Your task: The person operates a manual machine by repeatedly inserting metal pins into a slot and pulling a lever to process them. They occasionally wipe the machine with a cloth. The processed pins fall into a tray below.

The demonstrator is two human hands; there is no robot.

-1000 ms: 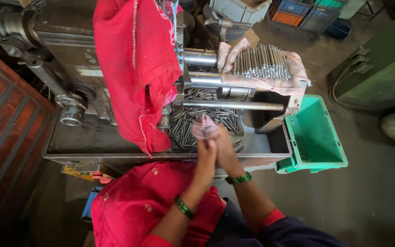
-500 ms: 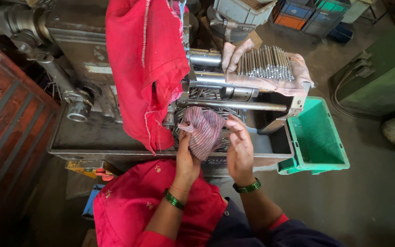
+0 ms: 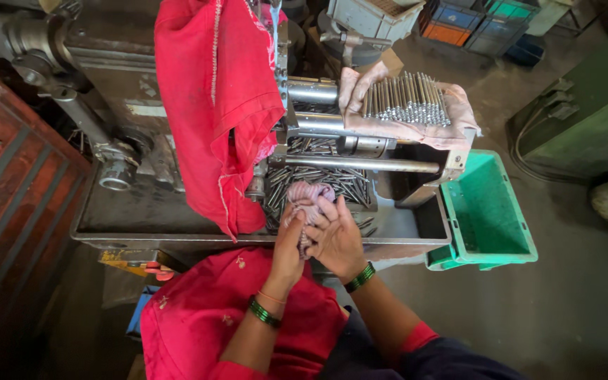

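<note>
- Since half a second ago: pinkish striped rag (image 3: 309, 199) bunched from a spread-out flap into a tight wad, both hands drawn together around it.
- Rag now pinched between the palms above the front of the machine tray (image 3: 177, 218), just over the loose metal rods (image 3: 332, 179); no clear long axis, wad bulging toward 12 o'clock from the fingertips.
- Left hand (image 3: 290, 243) curled against the wad's 9 o'clock side, fingers closed on it; right hand (image 3: 338, 239) wrapped over its 3 o'clock side, likewise closed; both touching, neither clearly nearer.
- At 12 to 1 o'clock: row of upright steel pins (image 3: 406, 98) on a pale cloth (image 3: 388, 127) atop the machine.
- At 10 to 11 o'clock: red garment (image 3: 212, 105) draped over the machine.
- At 3 o'clock: green plastic bin (image 3: 490, 211) on the floor beside the tray.
- At far 1 o'clock: stacked blue, orange and green crates (image 3: 473, 24); any labels too small to tell.
</note>
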